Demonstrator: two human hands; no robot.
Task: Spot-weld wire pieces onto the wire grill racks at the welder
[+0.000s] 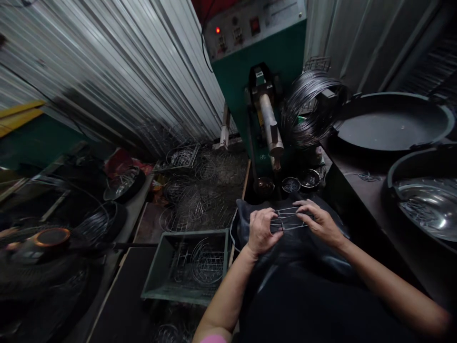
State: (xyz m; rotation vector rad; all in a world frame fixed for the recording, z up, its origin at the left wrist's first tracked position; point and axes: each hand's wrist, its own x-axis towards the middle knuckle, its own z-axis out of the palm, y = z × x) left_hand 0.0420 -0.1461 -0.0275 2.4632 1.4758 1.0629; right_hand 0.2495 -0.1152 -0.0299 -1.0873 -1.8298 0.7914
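Note:
Over a dark apron (264, 281) on my lap, both hands hold a small rack of thin metal wires (288, 219). My left hand (262, 231) pinches its left end, thumb below and fingers on top. The right end sits between the thumb and fingers of my right hand (317, 220). Just beyond my hands stands a green machine (228, 90) with a thick metal electrode arm (269, 121) pointing down toward me. Small bowls of metal bits (291, 184) lie under the arm.
To the left, a green crate (152, 281) holds round wire racks, with more wire pieces (193, 205) heaped behind it. A wire coil (310, 107) hangs right of the machine. Large pans (396, 97) and a basin with metal pieces (391, 176) stand on the right-hand bench.

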